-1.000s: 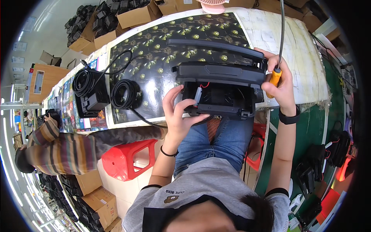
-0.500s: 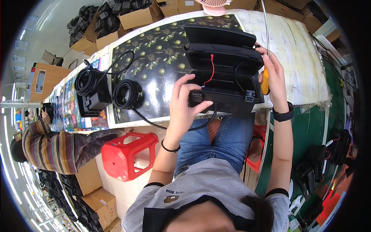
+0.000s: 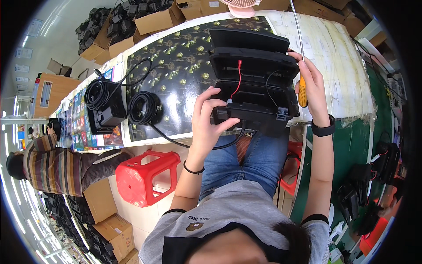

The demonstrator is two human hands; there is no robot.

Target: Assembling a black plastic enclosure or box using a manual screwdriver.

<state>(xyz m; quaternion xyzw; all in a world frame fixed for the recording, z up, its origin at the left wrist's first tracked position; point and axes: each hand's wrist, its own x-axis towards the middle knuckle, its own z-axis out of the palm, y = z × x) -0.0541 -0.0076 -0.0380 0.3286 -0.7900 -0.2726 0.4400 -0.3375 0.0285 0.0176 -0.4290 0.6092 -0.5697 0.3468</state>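
A black plastic case (image 3: 257, 113) lies opened at the near edge of the table, its lid (image 3: 248, 41) and middle section tilted back. My left hand (image 3: 205, 115) grips the case's near left corner between thumb and fingers. Inside, a red wire (image 3: 236, 86) with a red connector stands up, and a thin black wire loops at the right. My right hand (image 3: 313, 83) is closed around a screwdriver (image 3: 303, 93) with a yellow handle, its long shaft pointing away from me. The fingertips of that hand touch the case's right side. A black cable (image 3: 172, 140) runs from the case to a coil on the left.
Another coiled cable (image 3: 97, 93) lies by a black case (image 3: 110, 115) at the table's left. A pink fan (image 3: 241, 9) stands at the far edge. A red stool (image 3: 143, 178) is below left. Someone in a striped top (image 3: 52, 169) sits further left.
The case and both my hands have stayed nearly in place, with only a slight shift. The person at the left has leaned a little further left.
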